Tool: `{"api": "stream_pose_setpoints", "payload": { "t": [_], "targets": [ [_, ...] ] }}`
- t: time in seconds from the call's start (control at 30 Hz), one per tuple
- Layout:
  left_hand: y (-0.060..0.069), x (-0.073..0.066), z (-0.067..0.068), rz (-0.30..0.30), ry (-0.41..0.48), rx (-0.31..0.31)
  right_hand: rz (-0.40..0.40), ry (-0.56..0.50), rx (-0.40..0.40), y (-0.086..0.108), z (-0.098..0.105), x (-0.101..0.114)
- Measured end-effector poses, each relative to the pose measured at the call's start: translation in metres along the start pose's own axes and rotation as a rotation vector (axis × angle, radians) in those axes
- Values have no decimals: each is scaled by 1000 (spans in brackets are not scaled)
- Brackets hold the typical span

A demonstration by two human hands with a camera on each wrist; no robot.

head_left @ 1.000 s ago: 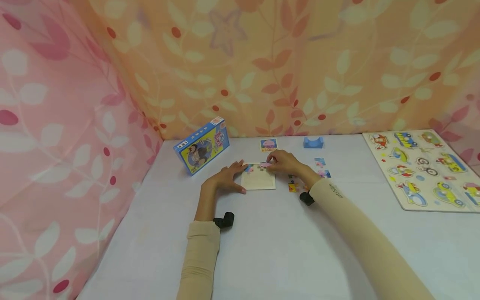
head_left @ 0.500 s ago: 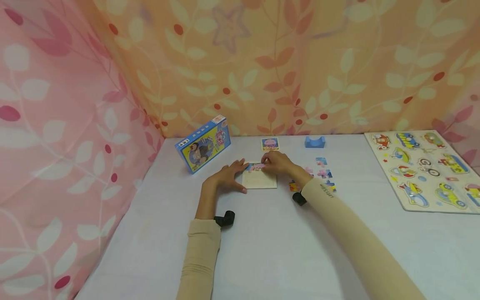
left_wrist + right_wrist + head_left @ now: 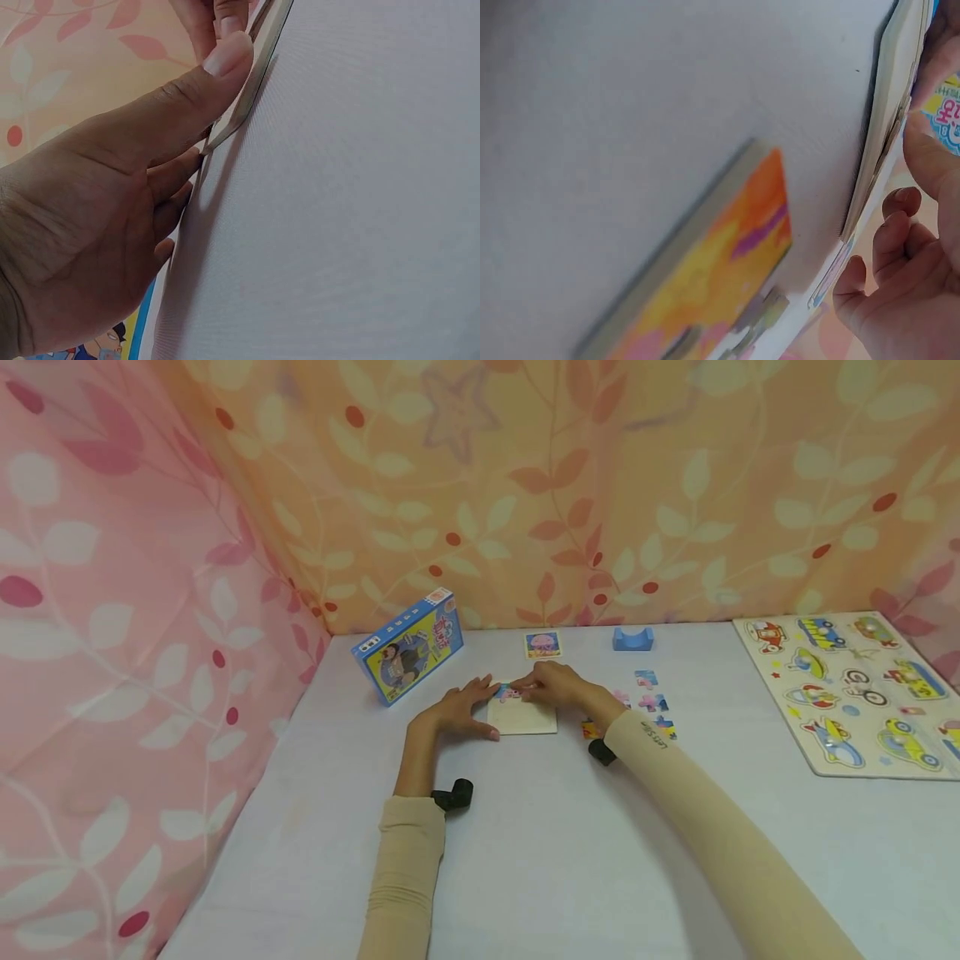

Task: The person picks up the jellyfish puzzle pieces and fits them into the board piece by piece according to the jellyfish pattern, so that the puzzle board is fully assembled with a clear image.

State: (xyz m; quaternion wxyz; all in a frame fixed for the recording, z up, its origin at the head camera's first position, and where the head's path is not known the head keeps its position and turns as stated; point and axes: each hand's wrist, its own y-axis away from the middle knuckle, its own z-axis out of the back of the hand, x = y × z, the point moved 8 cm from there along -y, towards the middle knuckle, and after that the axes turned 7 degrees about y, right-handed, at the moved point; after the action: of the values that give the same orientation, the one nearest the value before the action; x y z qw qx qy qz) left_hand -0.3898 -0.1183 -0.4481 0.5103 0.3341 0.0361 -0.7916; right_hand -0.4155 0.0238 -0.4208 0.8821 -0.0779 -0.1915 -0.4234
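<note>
A square, pale puzzle tray (image 3: 525, 720) lies on the white cloth, with pink and blue jigsaw pieces (image 3: 510, 692) along its far edge. My left hand (image 3: 453, 712) spans the tray's left side, fingers extended and thumb resting at the near corner; the left wrist view shows the thumb (image 3: 229, 56) on the tray's rim. With thumb and bent fingers, my right hand (image 3: 557, 683) holds a pink jigsaw piece against the tray's far part, mostly hidden under the fingertips. In the right wrist view its other fingers (image 3: 892, 240) are curled.
Loose jigsaw pieces (image 3: 648, 702) lie right of the tray, including an orange one (image 3: 742, 240). Behind stand a picture card (image 3: 543, 645) and a blue block (image 3: 633, 639). A blue-yellow box (image 3: 410, 647) stands left; a vehicle puzzle board (image 3: 851, 697) lies right.
My right hand has moved slightly left, bringing the pink piece up against the piece at the tray's far left corner. My left hand stays at the tray's left side.
</note>
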Motion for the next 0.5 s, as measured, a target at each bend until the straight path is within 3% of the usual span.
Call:
{"api": "stream_pose_setpoints", "payload": {
  "t": [0.27,0.5],
  "targets": [
    [1,0,0,-23,-13,-2,-75,44,-7,-4,0,-2],
    [1,-1,0,-29,-12,1,-102,-170,43,-6,-4,-9]
  ]
}}
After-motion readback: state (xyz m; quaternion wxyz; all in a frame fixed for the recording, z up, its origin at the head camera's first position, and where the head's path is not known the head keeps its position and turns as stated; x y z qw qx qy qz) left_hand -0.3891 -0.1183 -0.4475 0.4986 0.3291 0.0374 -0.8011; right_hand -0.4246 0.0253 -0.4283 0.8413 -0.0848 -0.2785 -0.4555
